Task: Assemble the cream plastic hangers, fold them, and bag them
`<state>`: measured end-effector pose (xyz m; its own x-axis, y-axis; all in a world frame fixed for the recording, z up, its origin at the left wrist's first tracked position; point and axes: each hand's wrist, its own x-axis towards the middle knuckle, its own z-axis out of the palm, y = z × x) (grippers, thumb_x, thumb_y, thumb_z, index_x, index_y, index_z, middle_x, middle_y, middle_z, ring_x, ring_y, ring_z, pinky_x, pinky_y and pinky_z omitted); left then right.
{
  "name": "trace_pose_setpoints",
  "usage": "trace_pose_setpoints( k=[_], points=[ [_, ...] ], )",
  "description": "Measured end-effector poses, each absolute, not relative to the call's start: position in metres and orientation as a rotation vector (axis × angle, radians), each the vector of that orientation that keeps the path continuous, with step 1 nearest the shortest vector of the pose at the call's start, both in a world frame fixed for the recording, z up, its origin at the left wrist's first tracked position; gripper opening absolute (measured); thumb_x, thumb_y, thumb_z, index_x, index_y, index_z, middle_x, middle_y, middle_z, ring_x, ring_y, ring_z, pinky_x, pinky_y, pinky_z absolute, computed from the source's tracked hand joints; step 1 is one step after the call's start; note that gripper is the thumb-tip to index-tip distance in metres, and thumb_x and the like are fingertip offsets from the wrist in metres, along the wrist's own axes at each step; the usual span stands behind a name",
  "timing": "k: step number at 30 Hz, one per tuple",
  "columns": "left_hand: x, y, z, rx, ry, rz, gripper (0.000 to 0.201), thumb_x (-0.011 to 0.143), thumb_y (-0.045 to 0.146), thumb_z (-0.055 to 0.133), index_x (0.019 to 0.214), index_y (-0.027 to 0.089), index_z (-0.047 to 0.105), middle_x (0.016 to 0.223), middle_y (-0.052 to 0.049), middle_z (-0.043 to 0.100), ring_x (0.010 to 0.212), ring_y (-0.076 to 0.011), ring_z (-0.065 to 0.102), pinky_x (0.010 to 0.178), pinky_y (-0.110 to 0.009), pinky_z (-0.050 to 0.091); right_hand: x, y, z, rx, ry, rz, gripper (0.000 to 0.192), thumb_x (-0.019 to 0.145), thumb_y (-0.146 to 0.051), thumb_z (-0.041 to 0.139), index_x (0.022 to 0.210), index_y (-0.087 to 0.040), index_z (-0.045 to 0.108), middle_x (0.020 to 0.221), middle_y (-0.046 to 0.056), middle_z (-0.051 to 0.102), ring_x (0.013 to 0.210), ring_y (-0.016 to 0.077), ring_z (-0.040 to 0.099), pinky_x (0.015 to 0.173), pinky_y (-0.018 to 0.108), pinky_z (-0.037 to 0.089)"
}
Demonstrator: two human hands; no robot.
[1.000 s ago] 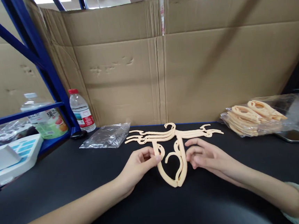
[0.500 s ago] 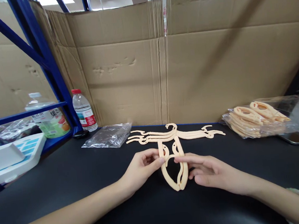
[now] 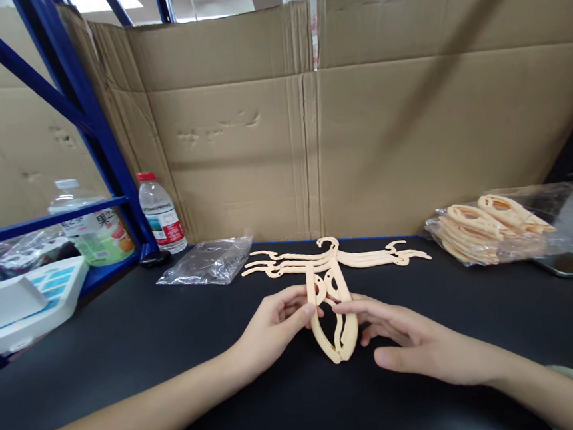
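Looking down from the head view, two bare hands meet over a pale hanger (image 3: 329,285) lying flat on the black counter (image 3: 176,332). The left hand (image 3: 271,330) pinches the hanger's left leg between thumb and fingertips at about 9 o'clock of the loop, seemingly to steady it. The right hand (image 3: 402,342) comes in from 3 o'clock, forefinger laid on the right leg, the other fingers loose and spread on the counter; it presses rather than grips. The two legs converge to a point toward the person, which suggests the hands squeeze them together.

The hanger's arms spread wide at 12 o'clock of the hands, and several thin edges show there, so more than one hanger seems stacked; I cannot tell the exact number.

At 2 o'clock one clear bag (image 3: 493,230) holds a pile of folded hangers, too overlapped to count. At 10 o'clock lies one flat empty bag (image 3: 205,262). Farther left stand two bottles: a small one with a red cap (image 3: 161,216) and a larger one (image 3: 91,225) behind a blue rack (image 3: 87,118). One white tray (image 3: 23,301) sits at 9 o'clock. Cardboard (image 3: 358,121) walls the back.
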<state>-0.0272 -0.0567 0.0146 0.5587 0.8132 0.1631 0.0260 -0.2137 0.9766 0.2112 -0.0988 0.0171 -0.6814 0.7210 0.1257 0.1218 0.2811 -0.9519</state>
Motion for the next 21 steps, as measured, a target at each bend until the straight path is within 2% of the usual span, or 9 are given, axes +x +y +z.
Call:
trace_pose_setpoints(
  k=[4, 7, 12, 16, 21],
  points=[
    [-0.026, -0.055, 0.012, 1.570, 0.783, 0.896, 0.027, 0.079, 0.037, 0.067, 0.094, 0.015, 0.059, 0.083, -0.005, 0.067, 0.078, -0.0176, 0.063, 0.073, -0.030, 0.049, 0.210, -0.101, 0.018, -0.799, -2.042, 1.365, 0.038, 0.089, -0.031, 0.055, 0.127, -0.028, 0.050, 0.134, 0.007, 0.046, 0.119, 0.0228, 0.046, 0.100, 0.041, 0.038],
    [-0.025, -0.055, 0.009, 1.559, 0.826, 0.890, 0.027, 0.076, 0.037, 0.070, 0.086, 0.015, 0.057, 0.079, -0.003, 0.066, 0.069, -0.0151, 0.061, 0.065, -0.028, 0.050, 0.210, -0.102, 0.019, -0.856, -2.127, 1.290, 0.036, 0.089, -0.032, 0.054, 0.125, -0.029, 0.050, 0.130, 0.006, 0.050, 0.117, 0.0225, 0.047, 0.101, 0.041, 0.038],
    [-0.030, -0.054, 0.008, 1.832, 0.869, 0.885, 0.024, 0.086, 0.033, 0.057, 0.102, 0.018, 0.064, 0.100, -0.006, 0.068, 0.091, -0.0207, 0.063, 0.083, -0.034, 0.050, 0.215, -0.100, 0.017, -1.005, -2.238, 1.066, 0.050, 0.090, -0.037, 0.053, 0.138, -0.032, 0.039, 0.142, 0.005, 0.041, 0.131, 0.0270, 0.036, 0.110, 0.050, 0.026],
    [-0.035, -0.053, 0.006, 2.236, 0.937, 0.889, 0.030, 0.084, 0.022, 0.054, 0.112, 0.024, 0.065, 0.115, -0.005, 0.063, 0.106, -0.0224, 0.057, 0.097, -0.038, 0.043, 0.220, -0.095, 0.010, -1.029, -2.378, 0.851, 0.063, 0.091, -0.037, 0.052, 0.147, -0.030, 0.025, 0.150, 0.007, 0.030, 0.138, 0.0284, 0.025, 0.113, 0.053, 0.019],
    [-0.035, -0.056, 0.003, 2.417, 0.982, 0.763, 0.037, 0.081, 0.017, 0.056, 0.116, 0.027, 0.063, 0.120, -0.005, 0.059, 0.112, -0.0234, 0.054, 0.100, -0.040, 0.041, 0.222, -0.092, 0.007, -1.082, -2.475, 0.650, 0.065, 0.092, -0.037, 0.050, 0.148, -0.028, 0.019, 0.152, 0.008, 0.028, 0.139, 0.0272, 0.023, 0.113, 0.050, 0.021]
  ],
)
